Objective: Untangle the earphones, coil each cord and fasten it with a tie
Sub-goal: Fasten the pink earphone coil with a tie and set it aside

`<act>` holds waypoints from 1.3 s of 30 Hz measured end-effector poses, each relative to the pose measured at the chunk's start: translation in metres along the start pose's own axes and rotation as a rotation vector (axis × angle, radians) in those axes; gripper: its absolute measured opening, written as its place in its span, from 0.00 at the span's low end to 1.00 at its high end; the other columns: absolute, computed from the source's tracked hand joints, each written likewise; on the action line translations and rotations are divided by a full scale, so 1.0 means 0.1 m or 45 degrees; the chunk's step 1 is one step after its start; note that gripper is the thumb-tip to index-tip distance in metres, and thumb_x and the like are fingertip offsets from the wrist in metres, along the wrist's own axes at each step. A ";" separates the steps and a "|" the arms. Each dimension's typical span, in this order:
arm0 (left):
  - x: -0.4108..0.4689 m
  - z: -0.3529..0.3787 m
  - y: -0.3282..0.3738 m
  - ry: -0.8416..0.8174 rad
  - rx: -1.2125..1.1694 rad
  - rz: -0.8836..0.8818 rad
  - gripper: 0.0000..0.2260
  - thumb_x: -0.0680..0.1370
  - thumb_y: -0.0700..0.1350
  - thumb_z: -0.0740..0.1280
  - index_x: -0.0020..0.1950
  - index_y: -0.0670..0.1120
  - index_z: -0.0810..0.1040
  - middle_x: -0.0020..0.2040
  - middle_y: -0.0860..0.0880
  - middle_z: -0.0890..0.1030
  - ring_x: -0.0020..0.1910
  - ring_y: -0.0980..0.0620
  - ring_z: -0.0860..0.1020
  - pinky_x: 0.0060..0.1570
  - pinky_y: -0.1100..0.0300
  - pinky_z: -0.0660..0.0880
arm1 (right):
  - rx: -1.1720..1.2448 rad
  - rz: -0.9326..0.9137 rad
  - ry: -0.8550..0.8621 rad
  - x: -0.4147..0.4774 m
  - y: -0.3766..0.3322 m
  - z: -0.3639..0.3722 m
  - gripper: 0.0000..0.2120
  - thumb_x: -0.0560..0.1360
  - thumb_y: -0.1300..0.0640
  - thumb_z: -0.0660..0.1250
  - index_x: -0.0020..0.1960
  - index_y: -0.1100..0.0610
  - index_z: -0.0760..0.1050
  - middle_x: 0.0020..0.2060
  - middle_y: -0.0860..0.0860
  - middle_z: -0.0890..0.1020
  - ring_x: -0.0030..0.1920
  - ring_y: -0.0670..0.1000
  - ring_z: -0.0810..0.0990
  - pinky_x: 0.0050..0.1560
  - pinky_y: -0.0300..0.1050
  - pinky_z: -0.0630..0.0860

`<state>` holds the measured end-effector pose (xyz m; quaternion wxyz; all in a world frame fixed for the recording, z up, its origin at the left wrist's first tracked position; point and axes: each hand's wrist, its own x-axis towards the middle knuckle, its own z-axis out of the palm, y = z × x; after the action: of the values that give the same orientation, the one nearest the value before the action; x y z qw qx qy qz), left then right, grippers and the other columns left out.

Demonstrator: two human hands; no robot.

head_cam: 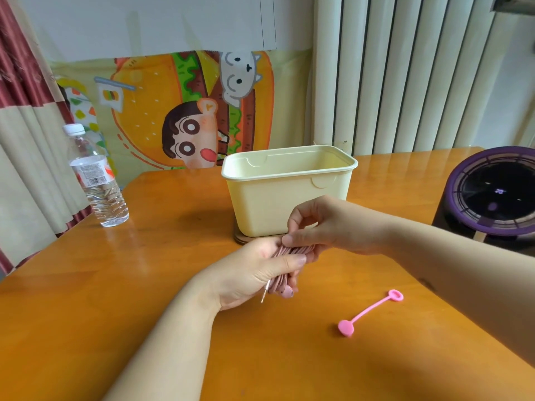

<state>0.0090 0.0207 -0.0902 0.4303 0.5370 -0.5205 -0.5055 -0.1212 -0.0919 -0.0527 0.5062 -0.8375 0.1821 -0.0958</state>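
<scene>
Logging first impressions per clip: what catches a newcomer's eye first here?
At centre, the left hand grips a coiled pink earphone cord while the right hand pinches its top. A pink tie lies loose on the orange table to their right. Behind a cream tub, a bright cartoon burger poster hangs.

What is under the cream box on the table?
A thin brown base sticks out under the cream box at its front left corner. The rest of it is covered by the box and by the right hand.
</scene>
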 end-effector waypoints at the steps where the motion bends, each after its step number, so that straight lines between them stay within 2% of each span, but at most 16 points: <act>1: 0.00 0.00 0.00 0.035 0.096 -0.003 0.02 0.77 0.45 0.65 0.45 0.47 0.76 0.36 0.50 0.76 0.36 0.55 0.77 0.34 0.65 0.74 | 0.053 0.030 0.008 0.00 0.02 -0.01 0.05 0.72 0.61 0.71 0.42 0.60 0.75 0.36 0.55 0.81 0.32 0.48 0.80 0.35 0.37 0.78; 4: 0.03 0.02 -0.06 0.173 0.432 -0.016 0.03 0.80 0.45 0.63 0.51 0.48 0.76 0.39 0.50 0.78 0.35 0.57 0.77 0.38 0.65 0.75 | 0.131 0.100 0.057 0.00 0.08 -0.02 0.05 0.72 0.62 0.71 0.42 0.61 0.75 0.36 0.56 0.82 0.31 0.48 0.81 0.34 0.37 0.78; 6: 0.05 0.04 -0.08 0.271 0.712 0.026 0.06 0.80 0.48 0.61 0.55 0.51 0.75 0.41 0.53 0.79 0.35 0.59 0.78 0.42 0.60 0.77 | 0.166 0.114 0.095 0.00 0.11 -0.03 0.06 0.71 0.62 0.71 0.42 0.61 0.75 0.36 0.57 0.82 0.32 0.49 0.81 0.34 0.37 0.79; 10: 0.13 0.09 -0.11 0.522 1.269 0.154 0.06 0.81 0.50 0.58 0.49 0.50 0.71 0.42 0.53 0.77 0.41 0.54 0.78 0.44 0.52 0.77 | 0.248 0.119 0.193 0.01 0.15 -0.05 0.06 0.71 0.62 0.72 0.41 0.61 0.75 0.33 0.56 0.82 0.31 0.48 0.81 0.35 0.38 0.79; 12: 0.16 0.12 -0.14 0.553 1.358 0.171 0.07 0.82 0.50 0.57 0.51 0.48 0.70 0.46 0.52 0.78 0.43 0.54 0.79 0.46 0.51 0.76 | 0.242 0.131 0.199 -0.02 0.17 -0.04 0.06 0.72 0.61 0.71 0.44 0.61 0.76 0.37 0.58 0.82 0.33 0.49 0.81 0.38 0.39 0.80; 15: 0.15 0.09 -0.17 0.465 1.150 0.139 0.09 0.82 0.49 0.57 0.60 0.51 0.71 0.52 0.54 0.78 0.38 0.61 0.80 0.47 0.54 0.78 | 0.075 0.166 0.176 -0.13 0.16 -0.09 0.12 0.74 0.57 0.69 0.55 0.60 0.76 0.47 0.58 0.83 0.40 0.50 0.83 0.42 0.40 0.81; 17: 0.14 0.03 -0.19 0.436 0.983 0.079 0.08 0.82 0.49 0.57 0.55 0.49 0.73 0.47 0.52 0.80 0.34 0.66 0.79 0.44 0.58 0.76 | -0.293 0.170 0.084 -0.25 0.11 -0.14 0.13 0.74 0.53 0.69 0.57 0.54 0.76 0.49 0.49 0.83 0.44 0.48 0.84 0.44 0.38 0.81; 20: 0.15 0.03 -0.20 0.429 0.819 0.020 0.11 0.82 0.50 0.58 0.44 0.46 0.73 0.37 0.53 0.81 0.34 0.64 0.77 0.39 0.61 0.71 | -0.869 0.244 -0.305 -0.45 0.10 -0.09 0.12 0.72 0.47 0.71 0.55 0.47 0.78 0.47 0.37 0.79 0.49 0.43 0.80 0.42 0.28 0.75; 22: 0.15 0.06 -0.19 0.395 0.589 0.028 0.12 0.82 0.48 0.59 0.42 0.46 0.74 0.37 0.52 0.81 0.38 0.57 0.78 0.43 0.59 0.74 | -1.016 0.317 -0.476 -0.53 0.15 0.00 0.16 0.71 0.44 0.71 0.57 0.48 0.78 0.47 0.38 0.78 0.51 0.45 0.79 0.46 0.35 0.78; 24: 0.14 0.08 -0.19 0.344 0.372 0.077 0.12 0.82 0.46 0.59 0.43 0.43 0.77 0.39 0.49 0.81 0.37 0.57 0.78 0.46 0.61 0.76 | -1.093 0.320 -0.486 -0.55 0.21 0.08 0.17 0.72 0.44 0.70 0.58 0.50 0.78 0.48 0.41 0.78 0.50 0.46 0.78 0.53 0.43 0.78; 26: 0.13 0.08 -0.17 0.317 0.275 0.124 0.12 0.81 0.44 0.59 0.43 0.41 0.78 0.36 0.51 0.81 0.35 0.59 0.78 0.42 0.66 0.74 | -1.093 0.306 -0.487 -0.54 0.25 0.10 0.15 0.73 0.46 0.69 0.57 0.50 0.78 0.47 0.42 0.79 0.50 0.46 0.78 0.53 0.43 0.77; 29: 0.15 0.07 -0.17 0.369 0.117 0.151 0.11 0.81 0.43 0.60 0.40 0.42 0.74 0.32 0.52 0.76 0.35 0.57 0.78 0.38 0.68 0.73 | -0.966 0.273 -0.453 -0.49 0.29 0.01 0.13 0.74 0.44 0.68 0.55 0.50 0.79 0.48 0.44 0.82 0.49 0.50 0.80 0.52 0.51 0.79; 30: 0.15 0.06 -0.18 0.402 0.072 0.146 0.11 0.80 0.43 0.61 0.39 0.43 0.72 0.31 0.52 0.74 0.35 0.56 0.77 0.38 0.68 0.72 | -0.866 0.240 -0.395 -0.47 0.31 -0.03 0.12 0.74 0.45 0.68 0.53 0.50 0.79 0.48 0.45 0.83 0.47 0.50 0.81 0.50 0.50 0.80; 32: 0.17 0.04 -0.18 0.470 0.050 0.141 0.12 0.81 0.44 0.61 0.37 0.44 0.70 0.29 0.52 0.71 0.33 0.55 0.75 0.40 0.64 0.70 | -0.463 0.151 -0.243 -0.43 0.28 -0.10 0.12 0.72 0.48 0.69 0.52 0.54 0.78 0.48 0.50 0.84 0.40 0.47 0.80 0.43 0.41 0.78; 35: 0.19 0.02 -0.17 0.550 0.003 0.152 0.12 0.80 0.43 0.61 0.37 0.45 0.70 0.30 0.50 0.69 0.30 0.54 0.72 0.40 0.60 0.69 | 0.410 0.048 -0.070 -0.33 0.21 -0.13 0.12 0.69 0.55 0.67 0.49 0.60 0.75 0.45 0.56 0.82 0.35 0.46 0.78 0.41 0.38 0.77; 39: 0.21 0.01 -0.16 0.606 -0.156 0.152 0.09 0.77 0.46 0.66 0.41 0.42 0.73 0.25 0.52 0.66 0.24 0.57 0.68 0.49 0.51 0.71 | 0.966 -0.098 0.017 -0.15 0.16 -0.08 0.08 0.72 0.57 0.64 0.49 0.59 0.74 0.40 0.53 0.81 0.35 0.47 0.80 0.40 0.37 0.79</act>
<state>0.0090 0.0013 -0.1083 0.6018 0.5820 -0.4036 -0.3691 -0.1414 -0.0988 -0.0631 0.7750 -0.5963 0.1055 -0.1806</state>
